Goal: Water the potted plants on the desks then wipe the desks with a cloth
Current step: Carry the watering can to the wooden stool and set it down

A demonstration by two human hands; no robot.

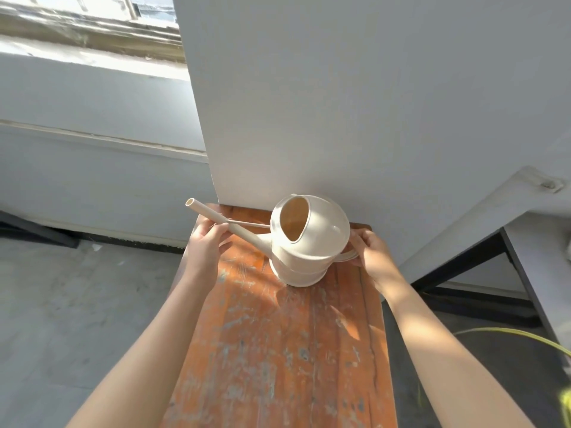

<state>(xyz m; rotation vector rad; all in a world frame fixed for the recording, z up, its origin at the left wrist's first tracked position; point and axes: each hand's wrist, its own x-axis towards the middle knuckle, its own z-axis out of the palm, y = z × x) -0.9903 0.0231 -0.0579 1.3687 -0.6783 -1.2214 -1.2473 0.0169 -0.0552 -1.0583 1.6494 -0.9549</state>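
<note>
Cream watering can (309, 254) stands upright, centre of frame, on the far end of a worn orange wooden bench (278, 350), close against the foot of a white pillar (340, 103). Fill opening (293, 220) faces the camera; the inside is lit tan by the sun, and I cannot tell whether it holds water. Long spout (213, 217) runs up and to the left, with a thin brace rod back to the body.

Left hand (205, 245): thumb and fingers closed narrowly round the spout, about midway along. Right hand (372, 254): fingers curled on the flat handle (349, 256) at the can's right side; the fingertips are partly hidden behind the body.

Bench paint is scuffed and flaked to grey in patches, with sun and shadow across it. Grey concrete floor (77, 304) at lower left. Bright window ledge (92, 66) at upper left. Pale desk with a dark frame (540, 257) at right edge. Thin yellow-green leaf (525, 338) arcs in at lower right.
</note>
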